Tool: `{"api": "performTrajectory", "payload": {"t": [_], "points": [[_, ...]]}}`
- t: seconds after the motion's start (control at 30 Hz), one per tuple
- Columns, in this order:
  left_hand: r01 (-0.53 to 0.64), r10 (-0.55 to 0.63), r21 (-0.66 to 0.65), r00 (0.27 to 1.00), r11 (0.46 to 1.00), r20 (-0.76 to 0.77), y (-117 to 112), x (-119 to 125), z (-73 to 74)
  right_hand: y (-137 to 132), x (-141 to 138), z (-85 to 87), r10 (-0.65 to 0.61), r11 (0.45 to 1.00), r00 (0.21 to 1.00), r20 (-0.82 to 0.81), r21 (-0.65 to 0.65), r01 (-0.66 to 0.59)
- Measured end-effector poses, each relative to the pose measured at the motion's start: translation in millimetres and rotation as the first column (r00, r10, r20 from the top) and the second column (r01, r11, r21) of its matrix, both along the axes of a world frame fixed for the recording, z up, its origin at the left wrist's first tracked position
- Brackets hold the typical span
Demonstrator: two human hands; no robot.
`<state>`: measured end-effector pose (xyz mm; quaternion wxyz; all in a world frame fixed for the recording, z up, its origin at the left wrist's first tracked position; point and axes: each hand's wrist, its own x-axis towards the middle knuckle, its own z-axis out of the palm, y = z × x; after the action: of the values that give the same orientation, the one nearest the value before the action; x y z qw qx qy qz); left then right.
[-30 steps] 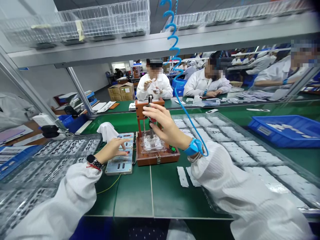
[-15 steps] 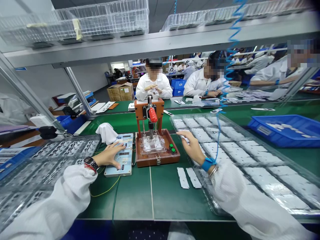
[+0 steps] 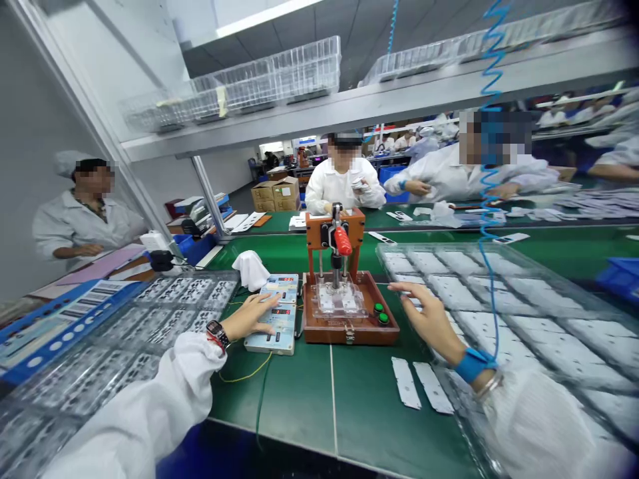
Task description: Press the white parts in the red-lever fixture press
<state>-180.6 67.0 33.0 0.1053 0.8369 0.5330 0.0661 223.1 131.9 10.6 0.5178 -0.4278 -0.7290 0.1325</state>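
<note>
My left hand (image 3: 251,317) lies with fingers spread over two stacked control boxes (image 3: 283,340), whose red digits are lit. To its right stands a brown press fixture (image 3: 319,332) with a red-handled toggle clamp (image 3: 342,241) and a clear plate holding pale parts. Two green buttons (image 3: 383,318) sit on the fixture's right side. My right hand (image 3: 430,318) hovers beside that side, fingers apart and holding nothing. It wears a blue wrist strap (image 3: 474,364). Below it, two flat white plates (image 3: 406,384) lie on the green mat.
Clear trays of white plates (image 3: 469,293) fill the right side. Another tray with dark-patterned parts (image 3: 164,313) lies at left. A coiled blue cord (image 3: 492,173) hangs down at right. A metal shelf (image 3: 279,103) crosses above. Several co-workers in white coats (image 3: 344,183) sit beyond.
The view has swung left, bringing a person at far left into sight. The digits on the control boxes now glow red. Both hands keep nearly the same places by the boxes and fixture.
</note>
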Motion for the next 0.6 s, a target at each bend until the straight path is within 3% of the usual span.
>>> {"api": "performTrajectory", "payload": {"t": [0.1,0.23,0.43,0.6], "points": [[-0.111,0.109,0.155,0.994,0.982,0.022,-5.8,-19.1,0.9,-2.2,-2.4,0.8,0.004,0.999,1.0,-0.017,-0.054,-0.005],[-0.298,0.323,0.262,0.945,0.918,-0.059,-5.4,-77.6,17.5,-4.0,-3.7,1.5,0.025,0.996,1.0,0.003,-0.081,-0.025],[-0.44,0.49,0.263,0.856,0.859,-0.167,-4.6,-169.2,45.0,-5.2,-3.9,-3.0,0.091,0.979,0.995,0.044,-0.187,-0.081],[-0.48,0.52,0.27,0.848,0.835,-0.099,14.7,-197.8,45.6,-7.6,-6.9,-3.4,0.079,0.977,0.995,0.066,-0.203,-0.064]]}}
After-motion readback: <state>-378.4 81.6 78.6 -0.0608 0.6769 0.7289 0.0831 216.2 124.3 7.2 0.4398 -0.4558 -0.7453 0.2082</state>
